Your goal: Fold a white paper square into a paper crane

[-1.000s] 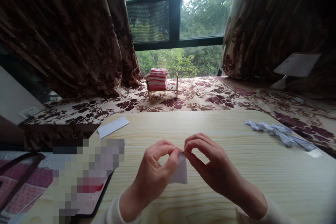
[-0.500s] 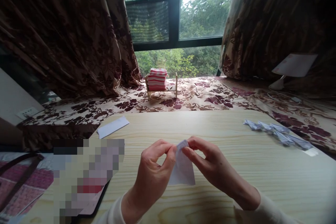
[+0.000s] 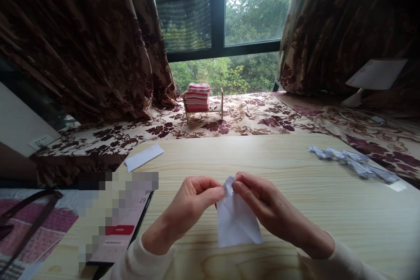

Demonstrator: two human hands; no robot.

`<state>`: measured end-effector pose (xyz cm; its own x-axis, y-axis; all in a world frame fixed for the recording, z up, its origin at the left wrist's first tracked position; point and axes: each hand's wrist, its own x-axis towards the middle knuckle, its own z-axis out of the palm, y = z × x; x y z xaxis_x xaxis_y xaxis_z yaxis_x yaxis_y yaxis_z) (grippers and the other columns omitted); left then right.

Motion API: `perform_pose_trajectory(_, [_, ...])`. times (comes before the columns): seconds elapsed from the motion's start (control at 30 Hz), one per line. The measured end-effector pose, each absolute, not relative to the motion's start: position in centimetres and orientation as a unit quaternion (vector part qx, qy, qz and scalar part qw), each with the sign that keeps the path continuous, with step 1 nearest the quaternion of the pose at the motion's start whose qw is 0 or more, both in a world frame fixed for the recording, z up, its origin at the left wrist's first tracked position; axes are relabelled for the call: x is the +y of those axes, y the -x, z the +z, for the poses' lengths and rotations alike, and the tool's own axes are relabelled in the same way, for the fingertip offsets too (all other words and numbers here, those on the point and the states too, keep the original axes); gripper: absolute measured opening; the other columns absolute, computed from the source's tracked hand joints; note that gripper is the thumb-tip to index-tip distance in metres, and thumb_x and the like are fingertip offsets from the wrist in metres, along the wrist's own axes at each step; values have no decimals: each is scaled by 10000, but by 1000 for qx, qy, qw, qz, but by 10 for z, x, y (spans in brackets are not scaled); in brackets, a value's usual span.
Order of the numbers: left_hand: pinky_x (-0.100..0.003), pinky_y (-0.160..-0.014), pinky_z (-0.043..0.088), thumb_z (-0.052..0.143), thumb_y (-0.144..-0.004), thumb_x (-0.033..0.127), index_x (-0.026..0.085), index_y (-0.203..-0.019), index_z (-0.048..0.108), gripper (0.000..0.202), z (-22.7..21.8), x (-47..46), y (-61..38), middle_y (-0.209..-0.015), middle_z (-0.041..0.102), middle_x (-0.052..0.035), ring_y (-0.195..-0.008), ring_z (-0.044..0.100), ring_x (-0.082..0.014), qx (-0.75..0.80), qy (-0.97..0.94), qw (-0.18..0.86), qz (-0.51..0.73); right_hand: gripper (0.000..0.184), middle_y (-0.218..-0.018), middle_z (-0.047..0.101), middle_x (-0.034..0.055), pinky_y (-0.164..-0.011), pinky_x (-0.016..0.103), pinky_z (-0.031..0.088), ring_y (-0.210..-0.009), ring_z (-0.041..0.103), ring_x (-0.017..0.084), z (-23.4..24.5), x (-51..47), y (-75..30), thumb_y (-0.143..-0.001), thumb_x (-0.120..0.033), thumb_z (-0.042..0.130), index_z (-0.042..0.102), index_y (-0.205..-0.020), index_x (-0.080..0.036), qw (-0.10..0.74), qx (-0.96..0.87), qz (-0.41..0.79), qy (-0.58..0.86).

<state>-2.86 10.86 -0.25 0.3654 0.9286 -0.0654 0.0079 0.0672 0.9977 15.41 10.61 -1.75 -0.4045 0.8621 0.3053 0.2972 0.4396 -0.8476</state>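
Observation:
A white sheet of paper (image 3: 238, 223), partly folded at its top, hangs over the front middle of the wooden table (image 3: 282, 223). My left hand (image 3: 190, 210) pinches its upper left edge between thumb and fingers. On the opposite side, my right hand (image 3: 262, 199) grips the top right corner, its fingertips close to the left ones. The narrow folded tip shows between both hands, while the lower part spreads out flat and slightly creased. Fingertips behind the paper are mostly hidden.
Several folded white paper pieces (image 3: 354, 162) lie at the table's right. A flat white paper strip (image 3: 144, 157) rests at the back left, above a partly blurred tablet (image 3: 118, 245). Beyond stand a small rack with folded pink cloths (image 3: 197, 98) and a lamp (image 3: 377, 74).
The paper has tilted, and more of its lower part now shows, swung toward the right and nearer me. My left thumb has straightened along the top edge; both hands keep their hold.

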Motion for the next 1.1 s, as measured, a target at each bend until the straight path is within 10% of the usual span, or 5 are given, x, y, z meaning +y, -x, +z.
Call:
perform_pose_trajectory(0.3, [-218,-553,360,560,-820,306,144,-612,591,265,-5,103,21,-605,510,4,-596,447,-114,460,-660,439,400,343,-589,440,-39,-484,209,320,-550,380,88,-22,110,-152,-947,-363,439,481,-663,-177,389,-748,375,385])
perform_pose_trajectory(1.1, [-207,-525,333,466,-887,334,180,-665,486,271,-20,101,13,-614,424,40,-579,391,-100,465,-640,456,408,354,-611,463,-30,-510,198,365,-577,409,93,-26,109,-150,-954,-377,428,515,-676,-175,361,-742,436,358])
